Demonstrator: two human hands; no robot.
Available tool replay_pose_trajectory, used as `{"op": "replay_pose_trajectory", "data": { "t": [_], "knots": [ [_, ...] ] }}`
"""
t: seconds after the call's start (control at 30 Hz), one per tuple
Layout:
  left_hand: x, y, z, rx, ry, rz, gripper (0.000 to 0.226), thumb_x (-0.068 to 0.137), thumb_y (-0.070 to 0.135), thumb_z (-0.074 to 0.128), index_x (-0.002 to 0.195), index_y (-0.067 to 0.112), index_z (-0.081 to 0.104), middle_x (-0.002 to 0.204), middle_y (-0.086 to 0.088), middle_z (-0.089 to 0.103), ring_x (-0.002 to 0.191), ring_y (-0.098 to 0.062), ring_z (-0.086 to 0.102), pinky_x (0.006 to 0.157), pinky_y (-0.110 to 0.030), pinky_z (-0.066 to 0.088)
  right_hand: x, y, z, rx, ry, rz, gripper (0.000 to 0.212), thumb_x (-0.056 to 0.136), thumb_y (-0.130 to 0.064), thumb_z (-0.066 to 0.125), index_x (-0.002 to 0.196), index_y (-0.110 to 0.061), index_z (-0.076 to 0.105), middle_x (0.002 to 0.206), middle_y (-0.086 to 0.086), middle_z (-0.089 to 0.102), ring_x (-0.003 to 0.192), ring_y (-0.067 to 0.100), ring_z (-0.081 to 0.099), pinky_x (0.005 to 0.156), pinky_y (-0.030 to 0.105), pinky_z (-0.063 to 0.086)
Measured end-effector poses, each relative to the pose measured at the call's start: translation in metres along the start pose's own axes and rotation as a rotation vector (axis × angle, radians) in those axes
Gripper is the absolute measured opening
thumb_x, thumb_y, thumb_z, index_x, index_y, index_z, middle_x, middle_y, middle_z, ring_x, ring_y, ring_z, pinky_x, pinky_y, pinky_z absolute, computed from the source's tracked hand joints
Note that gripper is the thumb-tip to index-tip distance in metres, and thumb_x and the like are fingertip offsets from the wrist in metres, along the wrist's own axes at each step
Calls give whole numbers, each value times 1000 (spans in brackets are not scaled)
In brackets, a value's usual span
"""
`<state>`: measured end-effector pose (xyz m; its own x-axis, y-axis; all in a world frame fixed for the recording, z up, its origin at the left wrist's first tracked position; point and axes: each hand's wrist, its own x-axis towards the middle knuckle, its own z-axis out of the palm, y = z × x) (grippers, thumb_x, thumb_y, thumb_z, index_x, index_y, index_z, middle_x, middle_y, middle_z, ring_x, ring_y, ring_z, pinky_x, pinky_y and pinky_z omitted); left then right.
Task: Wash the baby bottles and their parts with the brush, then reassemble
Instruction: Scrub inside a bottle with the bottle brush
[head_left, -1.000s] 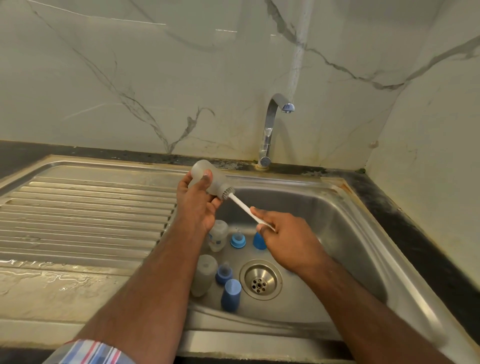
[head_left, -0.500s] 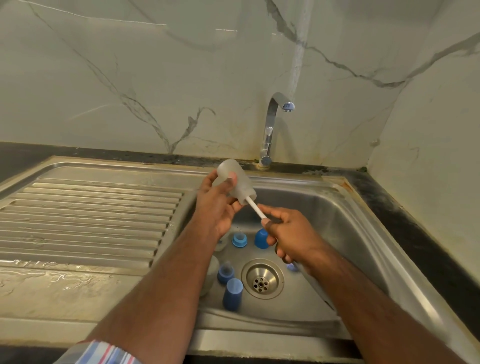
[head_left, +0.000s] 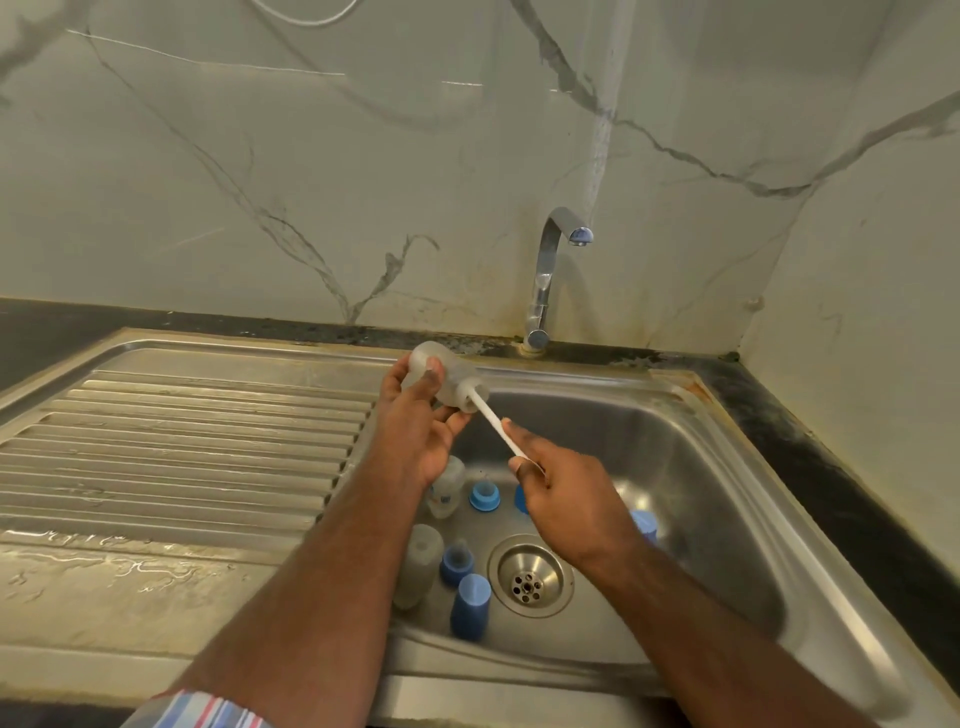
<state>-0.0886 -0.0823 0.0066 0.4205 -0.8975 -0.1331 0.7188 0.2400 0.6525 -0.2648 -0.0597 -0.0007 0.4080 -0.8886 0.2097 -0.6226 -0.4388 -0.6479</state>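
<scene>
Gleaming dully, the stainless steel sink fills the lower centre and right of the frame, its smooth basin curving down to a round perforated drain. A ribbed steel drainboard stretches across the left, wet and streaked near its lower edge. Above it a dark speckled worktop meets glossy marble-veined wall panels, and a curved chrome tap rises at centre.

The left hand reaches up from the lower left, thumb on top and fingers curled under a frosted, translucent baby bottle, which lies tilted with its mouth towards the lower right, held above the basin's upper left corner. The right hand comes in from the lower right and pinches the thin white handle of the brush between thumb and fingers; the brush head sits inside the bottle's mouth.

On the basin floor, left of the drain, lie two more cloudy bottles, one with a printed mark just below the left wrist. Blue plastic parts lie around them: a cylindrical cap beside the drain, a collar with a teat just above it, a ring with a teat in the middle, and further blue pieces partly hidden behind the right hand.
</scene>
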Motion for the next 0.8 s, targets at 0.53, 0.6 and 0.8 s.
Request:
{"op": "replay_pose_trajectory", "data": {
  "t": [0.53, 0.6, 0.8],
  "knots": [
    [-2, -10, 7, 80, -81, -3, 52, 93, 7, 68, 139, 23, 50, 138, -14, 53, 116, -40, 63, 69, -48, 63, 11, -2, -8, 124, -76, 44, 48, 103, -25, 51, 144, -48, 46, 96, -17, 68, 66, -4, 58, 63, 12, 43],
    [-2, -10, 7, 73, -92, -26, 52, 92, 10, 70, 139, 22, 50, 140, -16, 52, 116, -41, 64, 70, -48, 63, 9, -1, -7, 23, 12, 26, 48, 105, -27, 48, 148, -47, 39, 117, -9, 67, 84, 1, 58, 75, 12, 46],
    [-2, -11, 6, 114, -84, -19, 52, 93, 5, 68, 138, 23, 49, 138, -14, 51, 111, -39, 66, 68, -47, 63, 5, -11, 0, -266, -70, 84, 63, 104, -20, 44, 155, -46, 18, 114, 2, 64, 88, 14, 57, 75, 26, 47]
  ]
}}
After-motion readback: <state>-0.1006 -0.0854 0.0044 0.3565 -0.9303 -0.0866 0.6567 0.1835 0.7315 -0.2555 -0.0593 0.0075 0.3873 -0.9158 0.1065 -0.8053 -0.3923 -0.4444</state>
